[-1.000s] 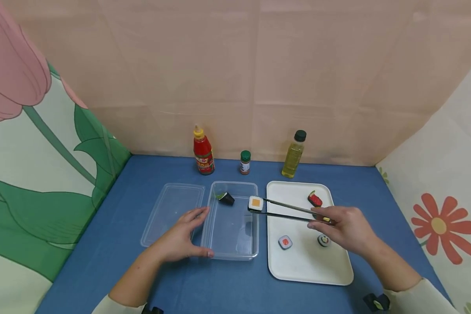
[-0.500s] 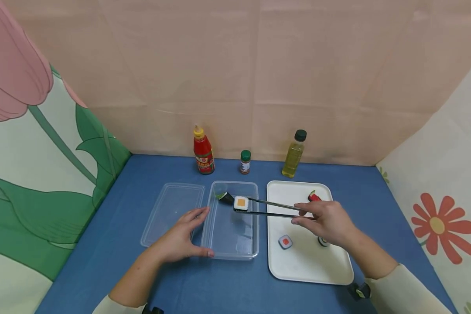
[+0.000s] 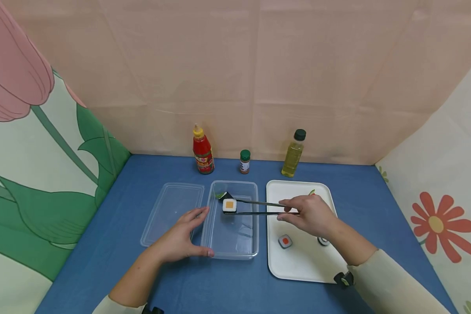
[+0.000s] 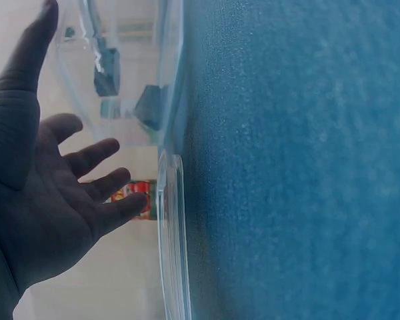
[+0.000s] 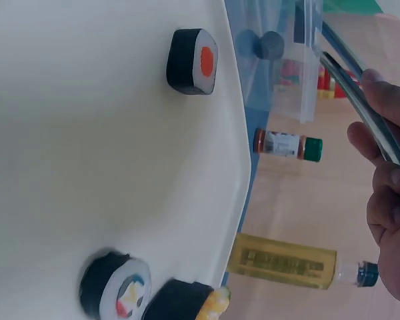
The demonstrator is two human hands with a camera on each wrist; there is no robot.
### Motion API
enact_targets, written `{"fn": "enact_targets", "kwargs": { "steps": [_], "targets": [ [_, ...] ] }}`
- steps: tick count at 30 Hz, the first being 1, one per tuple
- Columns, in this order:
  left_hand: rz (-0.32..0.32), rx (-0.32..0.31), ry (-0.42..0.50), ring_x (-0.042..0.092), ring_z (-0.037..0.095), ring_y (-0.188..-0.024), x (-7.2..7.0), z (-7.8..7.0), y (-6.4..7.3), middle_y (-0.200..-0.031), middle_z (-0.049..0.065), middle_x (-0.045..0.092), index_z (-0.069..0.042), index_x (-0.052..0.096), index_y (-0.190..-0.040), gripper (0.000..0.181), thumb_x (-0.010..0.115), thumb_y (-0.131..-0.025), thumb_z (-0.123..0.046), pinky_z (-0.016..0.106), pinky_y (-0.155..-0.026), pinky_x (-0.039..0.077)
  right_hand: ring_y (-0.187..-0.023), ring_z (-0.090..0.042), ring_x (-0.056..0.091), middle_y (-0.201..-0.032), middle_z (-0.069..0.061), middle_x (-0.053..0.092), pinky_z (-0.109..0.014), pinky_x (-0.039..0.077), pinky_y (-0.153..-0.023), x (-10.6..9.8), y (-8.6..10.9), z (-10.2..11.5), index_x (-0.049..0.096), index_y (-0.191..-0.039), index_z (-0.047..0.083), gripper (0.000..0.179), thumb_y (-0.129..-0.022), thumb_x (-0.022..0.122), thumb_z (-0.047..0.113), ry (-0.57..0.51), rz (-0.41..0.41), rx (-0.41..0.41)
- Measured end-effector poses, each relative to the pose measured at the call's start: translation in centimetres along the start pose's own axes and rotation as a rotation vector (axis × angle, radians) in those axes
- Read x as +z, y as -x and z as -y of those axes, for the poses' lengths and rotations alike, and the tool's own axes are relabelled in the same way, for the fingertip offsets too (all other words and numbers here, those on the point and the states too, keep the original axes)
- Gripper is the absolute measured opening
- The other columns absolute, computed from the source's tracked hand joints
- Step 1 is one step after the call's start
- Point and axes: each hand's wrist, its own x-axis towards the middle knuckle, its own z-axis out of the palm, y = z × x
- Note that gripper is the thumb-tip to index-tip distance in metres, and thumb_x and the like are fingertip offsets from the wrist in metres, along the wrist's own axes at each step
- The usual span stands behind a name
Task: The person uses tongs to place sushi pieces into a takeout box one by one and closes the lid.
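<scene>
In the head view my right hand (image 3: 312, 216) grips slim metal tongs (image 3: 267, 213). Their tips pinch a square sushi roll (image 3: 230, 205) with a yellow-orange centre, over the clear plastic container (image 3: 235, 253). Just behind that roll, a dark cone-shaped hand roll (image 3: 224, 196) lies inside, partly covered. My left hand (image 3: 184, 240) has its fingers spread at the container's left side, thumb by the near corner. On the white tray (image 3: 298, 268) sit a red-centred sushi roll (image 3: 285, 241) and another roll (image 3: 322, 241). A dark roll with yellow filling (image 5: 183, 301) shows in the right wrist view.
A clear lid (image 3: 174, 205) lies left of the container. Along the back stand a red sauce bottle (image 3: 204, 152), a small green-capped jar (image 3: 245, 162) and an oil bottle (image 3: 293, 155). A beige backdrop (image 3: 255, 78) rises behind the blue table (image 3: 227, 288).
My right hand has moved left, carrying the square roll in the tongs from the container's right rim to beside the hand roll. The left hand has stayed in place.
</scene>
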Motion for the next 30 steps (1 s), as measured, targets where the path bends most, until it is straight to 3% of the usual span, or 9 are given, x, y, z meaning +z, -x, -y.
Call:
{"fn": "enact_targets", "kwargs": {
  "steps": [7, 18, 30],
  "targets": [
    [-0.007, -0.002, -0.006, 0.018, 0.035, -0.157, 0.0, 0.0, -0.1, -0.17, -0.001, 0.025, -0.026, 0.029, -0.165, 0.123, 0.093, -0.066, -0.06, 0.068, -0.115, 0.03, -0.07, 0.001, 0.062, -0.084, 0.013, 0.074, -0.024, 0.052, -0.062, 0.6, -1.5, 0.4, 0.081, -0.113, 0.009, 0.038, -0.085, 0.088, 0.032, -0.021, 0.058, 0.013],
    [0.0, -0.025, -0.001, 0.017, 0.035, -0.157, 0.2, 0.0, -0.1, -0.17, -0.002, 0.023, -0.028, 0.029, -0.165, 0.123, 0.093, -0.066, -0.062, 0.069, -0.115, 0.03, -0.06, 0.004, 0.052, -0.079, 0.013, 0.072, -0.022, 0.047, -0.058, 1.1, -3.3, 0.9, 0.081, -0.113, 0.011, 0.034, -0.087, 0.086, 0.032, -0.01, 0.167, 0.044],
    [-0.006, -0.014, -0.015, 0.018, 0.035, -0.157, 0.2, 0.0, -0.1, -0.17, -0.001, 0.024, -0.028, 0.029, -0.165, 0.123, 0.092, -0.066, -0.063, 0.069, -0.115, 0.03, -0.066, 0.004, 0.058, -0.082, 0.011, 0.075, -0.026, 0.049, -0.065, 1.2, -5.1, 1.4, 0.082, -0.112, 0.013, 0.033, -0.088, 0.085, 0.036, 0.034, 0.254, 0.052]
  ]
}}
